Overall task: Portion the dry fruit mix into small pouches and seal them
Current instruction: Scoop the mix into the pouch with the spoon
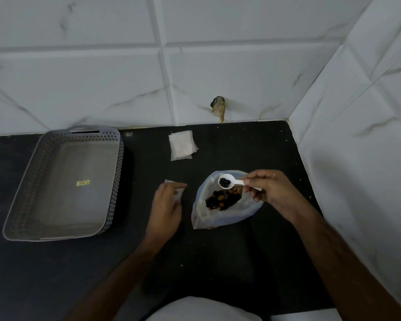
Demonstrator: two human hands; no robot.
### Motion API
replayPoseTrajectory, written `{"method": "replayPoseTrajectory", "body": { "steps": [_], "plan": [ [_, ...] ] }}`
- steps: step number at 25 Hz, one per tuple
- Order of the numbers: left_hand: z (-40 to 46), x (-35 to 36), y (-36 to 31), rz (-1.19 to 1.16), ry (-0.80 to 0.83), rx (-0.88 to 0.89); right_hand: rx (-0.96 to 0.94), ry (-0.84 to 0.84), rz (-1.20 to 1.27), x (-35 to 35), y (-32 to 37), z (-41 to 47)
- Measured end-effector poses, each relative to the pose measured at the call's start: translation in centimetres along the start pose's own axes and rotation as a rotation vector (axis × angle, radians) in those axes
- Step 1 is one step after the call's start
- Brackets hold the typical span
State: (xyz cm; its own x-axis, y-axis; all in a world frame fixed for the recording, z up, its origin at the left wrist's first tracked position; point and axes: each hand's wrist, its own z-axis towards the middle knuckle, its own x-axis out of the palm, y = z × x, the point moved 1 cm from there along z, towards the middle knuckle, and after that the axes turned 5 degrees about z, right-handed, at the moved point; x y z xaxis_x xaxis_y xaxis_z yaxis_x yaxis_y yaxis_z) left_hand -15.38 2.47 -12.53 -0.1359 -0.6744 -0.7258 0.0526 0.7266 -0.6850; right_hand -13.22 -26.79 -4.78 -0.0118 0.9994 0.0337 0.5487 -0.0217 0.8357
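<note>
A grey plastic basket (63,184), rectangular with rounded corners and walls pierced by rows of small holes, is sitting toward the left end of the black, faintly speckled worktop (218,262), its handle slot close to the back edge; a small yellow sticker (83,183) is lying on its smooth floor. Further right, near the back edge, a short stack of flat, square, translucent pouches (182,145) is lying slightly fanned. In front of it, about mid-depth on the worktop, the left hand (166,210) is holding one thin clear pouch (175,188), fingers curled around it with the thumb against its top edge; the pouch's upper corner is poking out beyond the fingertips. Just to the right, a crumpled clear plastic bag (220,214) is standing open on the worktop, its mouth forming a rough oval, and the dry fruit mix (222,199) of dark and orange-brown pieces is sitting inside it. Over the bag's far rim the right hand (271,189) is pinching the handle of a small white plastic spoon (228,181) between thumb and fingertips, the other fingers folded in; the round bowl is carrying a few dark pieces. White marble-look tiles are lining the walls behind and to the right.
</note>
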Motion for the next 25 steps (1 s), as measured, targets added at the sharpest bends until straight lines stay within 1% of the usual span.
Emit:
{"method": "replayPoseTrajectory", "body": {
  "steps": [1,2,3,4,5,6,7,10,13,14,16,20,21,25],
  "plan": [
    [0.6,-0.8,0.6,0.029,-0.091,-0.051,-0.025,0.018,0.014,0.5,0.3,0.1],
    [1.4,-1.4,1.2,0.086,-0.116,-0.15,-0.046,0.035,0.018,1.1,0.6,0.3],
    [2.4,-1.6,1.9,0.16,-0.062,-0.286,-0.063,0.049,0.019,1.9,0.8,0.5],
    [3.2,-1.5,2.5,0.227,0.032,-0.398,-0.074,0.059,0.022,2.6,1.1,0.7],
    [3.7,-1.0,3.1,0.271,0.122,-0.455,-0.084,0.069,0.025,3.3,1.2,0.9],
    [4.0,-0.4,3.4,0.29,0.168,-0.471,-0.089,0.078,0.026,3.9,1.3,1.0],
    [4.3,0.3,3.5,0.303,0.175,-0.47,-0.093,0.087,0.024,4.3,1.3,1.2],
    [4.5,1.9,3.3,0.341,0.147,-0.448,-0.099,0.094,0.025,4.8,1.2,1.5],
    [4.3,2.3,3.4,0.317,0.125,-0.402,-0.095,0.098,0.025,5.0,1.4,1.5],
    [4.1,2.4,3.8,0.282,0.111,-0.386,-0.097,0.096,0.019,5.0,1.4,1.5],
    [3.3,2.4,4.5,0.135,0.081,-0.349,-0.109,0.093,0.011,5.0,1.3,1.4],
    [1.4,1.2,4.8,-0.243,0.072,-0.178,-0.133,0.097,-0.034,5.9,1.2,1.2],
    [0.9,0.7,4.7,-0.294,0.062,-0.125,-0.145,0.098,-0.052,6.5,1.0,1.0],
    [-0.2,-0.4,3.9,-0.276,-0.019,0.076,-0.209,0.103,-0.089,9.2,0.4,0.1]
  ]
}}
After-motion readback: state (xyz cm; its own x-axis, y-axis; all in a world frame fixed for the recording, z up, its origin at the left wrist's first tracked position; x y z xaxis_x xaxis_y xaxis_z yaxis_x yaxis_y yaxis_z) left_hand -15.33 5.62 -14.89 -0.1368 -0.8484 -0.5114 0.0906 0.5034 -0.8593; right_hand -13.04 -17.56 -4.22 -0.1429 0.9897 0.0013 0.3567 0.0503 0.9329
